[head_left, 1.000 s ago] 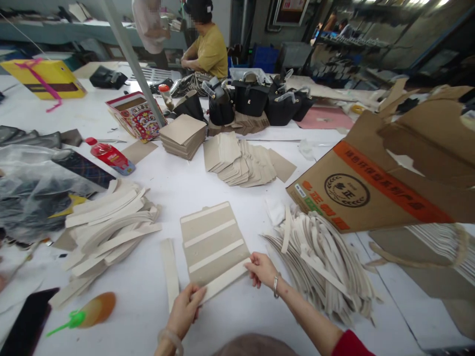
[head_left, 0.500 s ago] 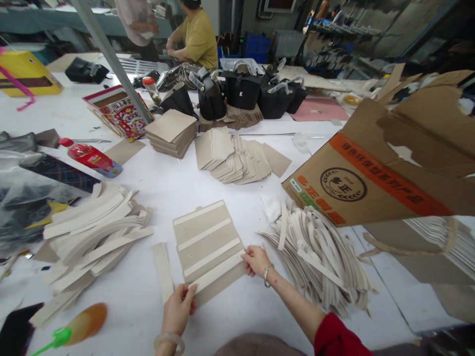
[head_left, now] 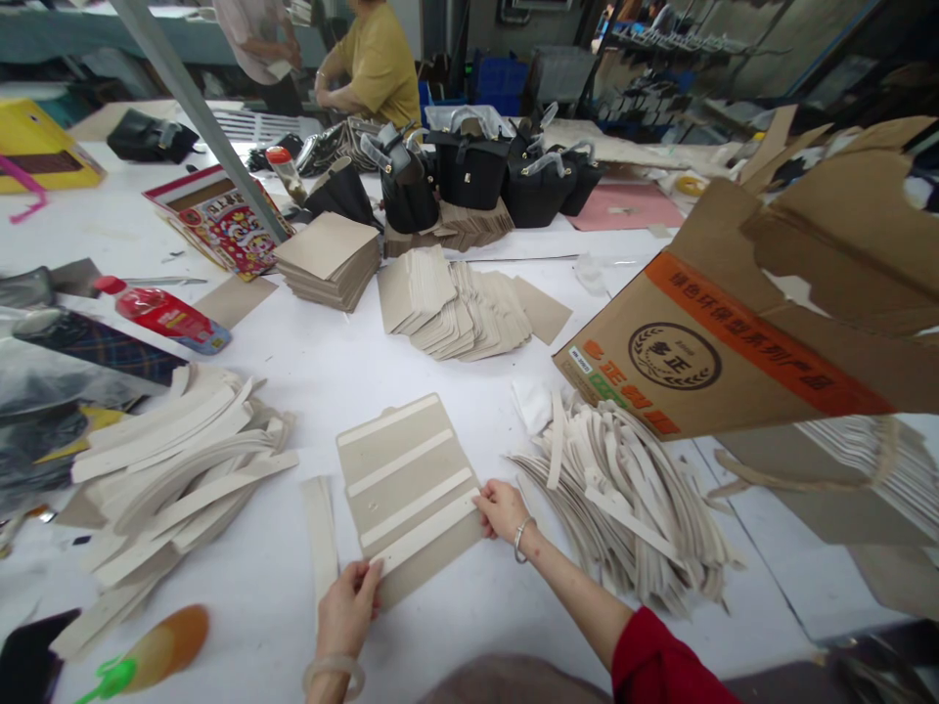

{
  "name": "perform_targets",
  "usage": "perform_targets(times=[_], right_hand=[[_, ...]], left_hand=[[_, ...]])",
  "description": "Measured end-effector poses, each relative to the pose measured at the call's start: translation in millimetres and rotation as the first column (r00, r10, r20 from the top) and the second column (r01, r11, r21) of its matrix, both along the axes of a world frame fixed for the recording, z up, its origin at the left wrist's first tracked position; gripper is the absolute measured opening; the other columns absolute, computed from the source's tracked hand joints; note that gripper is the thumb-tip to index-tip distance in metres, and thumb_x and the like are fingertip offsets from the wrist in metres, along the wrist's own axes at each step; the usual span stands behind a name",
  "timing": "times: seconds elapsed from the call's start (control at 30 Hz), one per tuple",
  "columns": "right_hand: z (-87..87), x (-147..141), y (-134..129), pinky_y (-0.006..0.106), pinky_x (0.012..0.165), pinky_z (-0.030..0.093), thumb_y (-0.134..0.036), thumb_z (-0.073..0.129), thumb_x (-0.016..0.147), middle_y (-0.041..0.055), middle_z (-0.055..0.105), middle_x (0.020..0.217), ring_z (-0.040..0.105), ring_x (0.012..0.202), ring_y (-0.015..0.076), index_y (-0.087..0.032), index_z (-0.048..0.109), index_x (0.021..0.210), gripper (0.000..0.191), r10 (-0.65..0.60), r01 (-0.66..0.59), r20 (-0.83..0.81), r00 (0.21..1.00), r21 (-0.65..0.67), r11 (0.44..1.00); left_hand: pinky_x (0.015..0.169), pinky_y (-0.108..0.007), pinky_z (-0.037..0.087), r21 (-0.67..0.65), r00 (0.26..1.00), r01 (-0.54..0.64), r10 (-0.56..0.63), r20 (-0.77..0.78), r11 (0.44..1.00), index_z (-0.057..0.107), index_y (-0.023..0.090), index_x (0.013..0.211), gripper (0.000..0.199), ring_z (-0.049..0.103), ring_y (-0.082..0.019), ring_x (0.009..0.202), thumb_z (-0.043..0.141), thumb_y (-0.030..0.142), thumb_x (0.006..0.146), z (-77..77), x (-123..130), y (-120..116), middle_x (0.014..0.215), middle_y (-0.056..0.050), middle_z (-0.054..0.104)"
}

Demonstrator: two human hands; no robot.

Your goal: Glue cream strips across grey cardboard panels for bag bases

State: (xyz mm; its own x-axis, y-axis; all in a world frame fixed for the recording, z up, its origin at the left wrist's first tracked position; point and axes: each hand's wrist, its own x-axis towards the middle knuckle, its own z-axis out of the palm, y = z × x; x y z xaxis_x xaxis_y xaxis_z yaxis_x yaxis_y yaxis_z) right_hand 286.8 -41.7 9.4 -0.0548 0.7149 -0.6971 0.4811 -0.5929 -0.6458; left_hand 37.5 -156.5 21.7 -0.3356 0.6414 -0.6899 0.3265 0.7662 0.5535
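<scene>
A flat grey-beige cardboard panel (head_left: 411,460) lies on the white table in front of me, with several pale strips across it. Along its lower part runs another pale strip (head_left: 429,533), pinched at both ends. My left hand (head_left: 348,606) is closed on its left end, and my right hand (head_left: 503,510) grips the right end near the panel's edge. Beside the panel, left of it, lies a separate pale strip (head_left: 321,523). One heap of strips (head_left: 183,469) spreads at the left; a second pile of strips (head_left: 623,499) is near my right forearm.
Stacked cardboard pieces (head_left: 330,259) and fanned pieces (head_left: 455,308) lie beyond the panel, with black handbags (head_left: 469,166) behind. A large cardboard box (head_left: 719,323) stands at right. A glue bottle (head_left: 165,645) lies front left; a red bottle (head_left: 161,313) lies farther back.
Both hands keep hold of the strip over the panel, almost unmoved. The whole view has shifted slightly, so most things appear a little farther left and higher.
</scene>
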Motion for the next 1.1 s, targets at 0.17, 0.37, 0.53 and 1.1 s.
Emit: perform_targets(times=[0.17,0.37,0.53,1.1], right_hand=[[-2.2,0.7,-1.5,0.016,0.03,0.035,-0.026,0.049,0.078,-0.003,0.058,0.049,0.052,0.034,0.0095,-0.019,0.044,0.067,0.014,0.008,-0.008,0.006,1.0,0.016,1.0],[-3.8,0.6,-2.8,0.015,0.031,0.034,-0.026,0.05,0.077,-0.003,0.058,0.049,0.052,0.034,0.0088,-0.019,0.045,0.067,0.013,0.02,-0.021,0.025,0.999,0.033,0.999],[-3.6,0.5,-3.2,0.016,0.031,0.035,-0.026,0.049,0.076,-0.003,0.058,0.049,0.053,0.034,0.0099,-0.019,0.046,0.066,0.013,0.026,-0.027,0.03,0.999,0.052,0.998],[-5.0,0.0,-5.3,0.016,0.031,0.034,-0.026,0.048,0.077,-0.0033,0.057,0.049,0.051,0.034,0.009,-0.019,0.046,0.067,0.013,0.027,-0.032,0.054,0.998,0.083,0.996]], left_hand=[[0.054,-0.026,0.047,0.001,1.0,0.0,0.0,-0.007,1.0,0.055,0.02,0.071,0.035,0.058,-0.015,0.053,0.047,0.054,0.072,-1.6,-1.3,0.2,0.055,0.002,0.059],[0.056,-0.027,0.047,0.022,1.0,-0.004,0.004,-0.001,1.0,0.055,0.02,0.068,0.038,0.057,-0.015,0.052,0.046,0.057,0.07,-2.0,-3.2,-1.0,0.051,0.003,0.057],[0.056,-0.029,0.048,0.02,0.999,-0.033,0.032,0.025,0.999,0.055,0.019,0.069,0.041,0.057,-0.016,0.052,0.046,0.059,0.068,1.6,-1.8,1.1,0.052,0.002,0.058],[0.057,-0.03,0.05,0.044,0.995,-0.094,0.091,0.05,0.995,0.058,0.017,0.069,0.042,0.059,-0.017,0.052,0.049,0.058,0.066,6.4,0.3,3.4,0.054,0.0,0.059]])
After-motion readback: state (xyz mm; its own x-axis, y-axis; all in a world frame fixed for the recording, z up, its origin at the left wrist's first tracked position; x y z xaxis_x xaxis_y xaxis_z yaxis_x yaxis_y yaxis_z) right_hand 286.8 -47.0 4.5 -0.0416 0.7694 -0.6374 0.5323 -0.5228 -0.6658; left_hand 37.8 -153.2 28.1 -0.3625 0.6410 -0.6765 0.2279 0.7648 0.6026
